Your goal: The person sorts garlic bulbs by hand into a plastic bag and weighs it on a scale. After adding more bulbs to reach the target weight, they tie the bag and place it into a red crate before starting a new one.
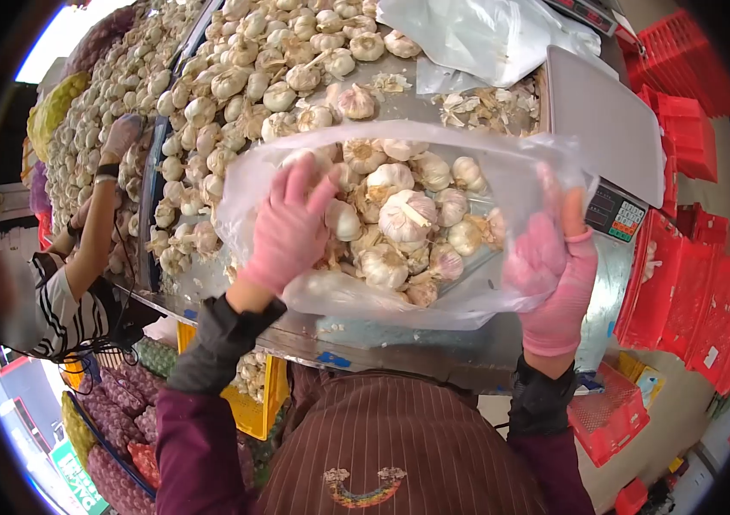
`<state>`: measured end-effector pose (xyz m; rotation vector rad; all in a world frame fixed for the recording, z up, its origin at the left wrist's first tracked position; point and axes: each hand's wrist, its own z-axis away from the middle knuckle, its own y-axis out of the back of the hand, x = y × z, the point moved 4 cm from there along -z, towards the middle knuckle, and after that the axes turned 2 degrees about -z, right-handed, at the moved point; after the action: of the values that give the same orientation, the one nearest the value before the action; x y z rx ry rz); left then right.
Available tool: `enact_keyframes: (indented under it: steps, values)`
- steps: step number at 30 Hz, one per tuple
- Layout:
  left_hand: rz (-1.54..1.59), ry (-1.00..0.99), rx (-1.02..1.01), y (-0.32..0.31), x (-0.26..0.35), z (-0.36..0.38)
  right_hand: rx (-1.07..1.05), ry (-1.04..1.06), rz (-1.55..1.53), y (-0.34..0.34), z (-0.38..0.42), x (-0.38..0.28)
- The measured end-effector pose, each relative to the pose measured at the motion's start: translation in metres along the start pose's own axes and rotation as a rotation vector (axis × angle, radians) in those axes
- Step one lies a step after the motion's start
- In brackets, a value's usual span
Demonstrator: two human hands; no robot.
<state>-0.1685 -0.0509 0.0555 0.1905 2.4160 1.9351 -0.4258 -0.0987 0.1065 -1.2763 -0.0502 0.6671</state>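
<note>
A clear plastic bag (468,311) with several garlic bulbs (404,216) in it lies spread on the metal table in front of me. My left hand (290,227), in a pink glove, rests at the bag's left side with its fingers stretched over the bulbs there. At the right end, my right hand (555,279), also gloved in pink, grips the bag's edge. Its curled fingers show hazily through the plastic, while the thumb points up outside.
Loose garlic (249,73) covers the table beyond and to the left. A scale (601,129) stands at right, near stacked red crates (682,283). More plastic bags (494,39) lie at the back. A co-worker's gloved hand (122,137) reaches into the garlic at left.
</note>
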Motion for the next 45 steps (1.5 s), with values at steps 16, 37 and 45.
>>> enact_keyframes:
  steps: [16,37,45]
  values:
    - [-0.352,0.519,0.43,0.014,-0.016,0.018,0.208,0.028,0.233,0.028,0.031,-0.012]
    - [1.283,0.768,0.454,0.121,0.012,0.009,0.461,0.308,0.714,0.07,0.038,-0.026]
    - [0.638,-0.265,0.049,0.107,0.109,-0.024,0.578,0.267,0.719,0.117,0.037,-0.032]
